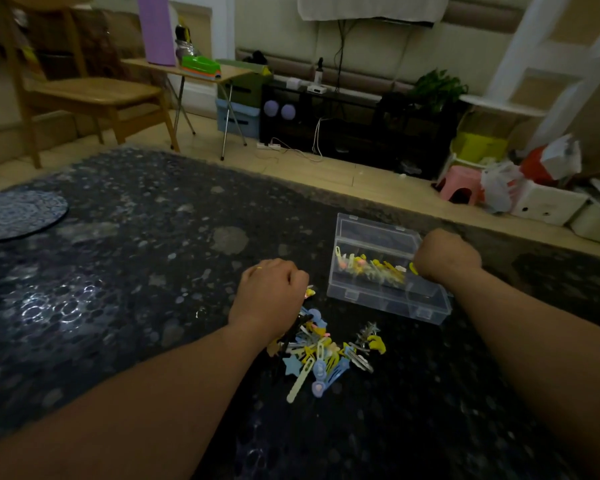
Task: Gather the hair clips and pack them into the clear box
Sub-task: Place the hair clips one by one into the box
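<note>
The loose hair clips lie in a tangled heap on the counter, just below the left hand and partly under its wrist, spreading toward the person. The left hand is curled, knuckles up, and pinches a small yellow-and-pink clip at its fingertips, just above the far end of the heap. The clear box sits to the right of that hand, near but apart from the heap, turned at a slant, with its lid thrown back on the far side. A row of packed clips, mostly yellow, lies inside. The right hand hangs over the box's right end, fingers curled under, holding a yellow clip that sticks out at its left side. Just past the lid and the right hand runs the far edge of the counter, with the floor beyond it. Left of the left hand, a broad dark stretch of counter reaches to a round mat at the far left.
</note>
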The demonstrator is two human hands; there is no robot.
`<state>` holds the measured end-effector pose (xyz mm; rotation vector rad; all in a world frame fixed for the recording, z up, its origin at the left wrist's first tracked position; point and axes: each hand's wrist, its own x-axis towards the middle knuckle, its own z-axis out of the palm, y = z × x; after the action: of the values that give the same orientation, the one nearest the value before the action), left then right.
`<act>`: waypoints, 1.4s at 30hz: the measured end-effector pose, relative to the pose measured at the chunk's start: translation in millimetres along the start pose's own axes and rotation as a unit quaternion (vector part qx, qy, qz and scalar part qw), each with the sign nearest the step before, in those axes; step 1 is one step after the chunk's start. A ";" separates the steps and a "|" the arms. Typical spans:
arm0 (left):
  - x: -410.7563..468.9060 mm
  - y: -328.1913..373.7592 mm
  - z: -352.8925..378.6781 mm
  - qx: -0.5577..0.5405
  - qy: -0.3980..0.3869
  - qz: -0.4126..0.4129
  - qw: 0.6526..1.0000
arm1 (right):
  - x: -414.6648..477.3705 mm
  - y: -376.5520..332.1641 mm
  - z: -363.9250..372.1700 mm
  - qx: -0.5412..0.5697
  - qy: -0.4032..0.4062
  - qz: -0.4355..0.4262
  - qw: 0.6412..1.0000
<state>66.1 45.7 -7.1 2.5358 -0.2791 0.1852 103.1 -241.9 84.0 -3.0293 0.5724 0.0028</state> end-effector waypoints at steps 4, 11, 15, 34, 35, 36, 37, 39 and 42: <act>1.9 -1.1 2.0 0.016 -0.004 0.008 1.000 | -1.6 1.2 3.4 -0.003 -0.018 0.004 1.000; 1.3 -5.9 2.4 0.106 -0.036 0.058 0.992 | -6.3 15.6 0.8 0.038 0.029 0.002 0.999; 0.9 -5.6 1.5 0.117 -0.038 0.063 0.990 | -41.1 12.4 -5.2 0.133 0.082 -0.095 0.983; -2.9 -5.8 1.5 0.243 0.000 0.113 0.963 | -143.5 -0.7 45.3 0.094 -0.076 -0.173 0.977; -2.2 -6.2 2.3 0.243 -0.002 0.115 0.963 | -142.9 -0.2 45.1 0.097 -0.082 -0.174 0.977; -2.4 -6.1 2.8 0.236 -0.004 0.114 0.965 | -142.9 0.5 43.3 0.106 -0.087 -0.174 0.975; -1.0 -7.6 4.5 0.231 -0.003 0.118 0.966 | -142.7 1.8 40.1 0.127 -0.090 -0.171 0.973; -0.3 -9.3 5.2 0.188 0.009 0.106 0.976 | -141.0 6.5 28.3 0.188 -0.072 -0.158 0.967; -0.2 -7.6 4.5 0.147 0.007 0.099 0.984 | -115.0 21.6 6.4 0.251 0.026 -0.113 0.961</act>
<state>68.0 49.4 -14.9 2.7943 -0.5333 0.3428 -11.8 -219.7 77.8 -2.5802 0.1833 -0.2006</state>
